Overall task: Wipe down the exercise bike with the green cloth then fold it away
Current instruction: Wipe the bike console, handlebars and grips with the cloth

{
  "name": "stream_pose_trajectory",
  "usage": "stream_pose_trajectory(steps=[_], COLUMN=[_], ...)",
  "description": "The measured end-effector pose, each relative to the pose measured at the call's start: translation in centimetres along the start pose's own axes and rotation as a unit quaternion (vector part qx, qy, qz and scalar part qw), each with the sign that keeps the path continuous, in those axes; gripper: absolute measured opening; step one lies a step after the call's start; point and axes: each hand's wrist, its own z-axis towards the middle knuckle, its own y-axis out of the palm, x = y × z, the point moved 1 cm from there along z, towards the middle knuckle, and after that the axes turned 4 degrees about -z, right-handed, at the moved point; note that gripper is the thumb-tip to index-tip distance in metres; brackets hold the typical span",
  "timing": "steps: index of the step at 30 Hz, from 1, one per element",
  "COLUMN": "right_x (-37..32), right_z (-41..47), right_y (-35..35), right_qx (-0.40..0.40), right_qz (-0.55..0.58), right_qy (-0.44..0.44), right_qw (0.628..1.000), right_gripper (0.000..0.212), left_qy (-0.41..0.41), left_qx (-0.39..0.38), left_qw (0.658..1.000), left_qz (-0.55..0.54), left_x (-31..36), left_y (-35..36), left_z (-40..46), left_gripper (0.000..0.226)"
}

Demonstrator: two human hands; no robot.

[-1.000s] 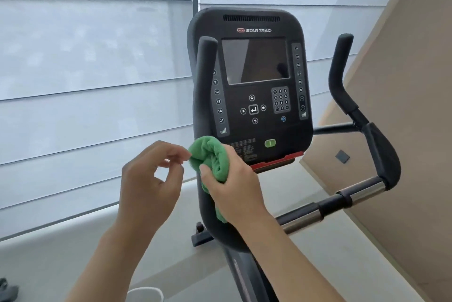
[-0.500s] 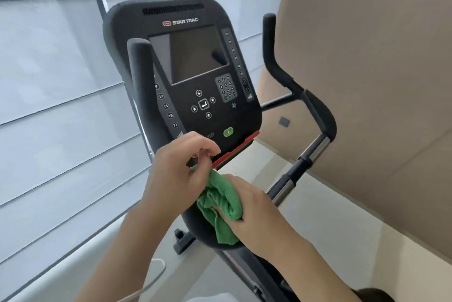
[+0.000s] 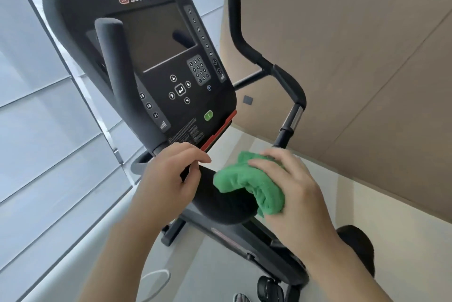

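Right hand (image 3: 291,194): grips the bunched green terry cloth (image 3: 247,185) on the black exercise bike's (image 3: 220,201) lower shroud.
Left hand (image 3: 171,179): empty, fingers loosely curled.
Risk: cloth may snag (red ledge (image 3: 219,130) nearby).

Right hand (image 3: 291,194) presses bunched green cloth (image 3: 247,184) on exercise bike (image 3: 151,62); left hand (image 3: 168,179) beside.

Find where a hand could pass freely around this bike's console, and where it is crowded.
Free: between the console and the right handlebar. Crowded: below the console's red strip, where the left hand and the right hand gripping the green cloth meet.
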Motion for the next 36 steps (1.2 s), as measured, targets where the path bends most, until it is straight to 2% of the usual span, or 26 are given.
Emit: stream_pose_trajectory(steps=[2, 4, 8, 11, 14, 18, 25, 29, 31, 33, 34, 36], right_x=[-1.8, -4.0, -4.5, -3.6, -3.4, -2.7, -0.9, 1.4, 4.0, 7.1, 8.6, 10.9], right_z=[1.3, 1.8, 0.8, -0.6, -1.9, -3.9, -7.1, -9.7, -11.6, -14.1, -15.5, -18.5], right_y=[1.7, 4.4, 6.8, 6.5, 6.5, 6.2, 5.6, 4.5, 3.7, 2.4, 1.4, -1.0], right_qx=[-0.003, -0.085, -0.139, -0.141, -0.126, -0.09, -0.067, -0.086, -0.141, -0.203, -0.209, -0.173], right_qz=[-0.004, -0.022, -0.051, -0.068, -0.071, -0.064, -0.029, -0.004, -0.016, -0.023, -0.017, -0.004], right_qy=[-0.006, -0.043, -0.072, -0.09, -0.088, -0.1, -0.094, -0.073, -0.009, 0.085, 0.124, 0.168], right_qw=[1.0, 0.995, 0.986, 0.984, 0.986, 0.989, 0.993, 0.994, 0.99, 0.975, 0.97, 0.971], right_gripper=[0.073, 0.074, 0.084, 0.086, 0.083, 0.07, 0.053, 0.041, 0.042, 0.054, 0.058, 0.061], left_qy=[0.005, 0.001, -0.085, -0.096, -0.075, -0.011, 0.023, 0.02, 0.014, 0.005, -0.001, -0.009], left_qx=[0.039, 0.086, 0.171, 0.172, 0.164, 0.12, 0.068, -0.003, -0.029, -0.062, -0.087, -0.144], left_qw=[0.998, 0.994, 0.976, 0.974, 0.979, 0.987, 0.995, 0.997, 0.997, 0.996, 0.994, 0.988], left_qz=[-0.042, -0.069, -0.109, -0.108, -0.098, -0.107, -0.065, -0.078, -0.075, -0.068, -0.063, -0.047], left_x=[-0.1, -0.5, -1.7, -2.0, -1.1, 1.2, 3.9, 7.5, 9.0, 10.4, 11.3, 13.4], left_y=[-0.3, -0.5, -1.1, -1.0, -0.5, 0.6, 3.1, 5.0, 6.2, 7.4, 8.2, 10.3], left_z=[-1.0, -2.0, -4.4, -5.1, -4.9, -4.5, -4.7, -5.9, -6.8, -7.6, -8.0, -8.8], left_gripper=[0.035, 0.033, 0.036, 0.036, 0.036, 0.029, 0.022, 0.021, 0.022, 0.023, 0.023, 0.022])
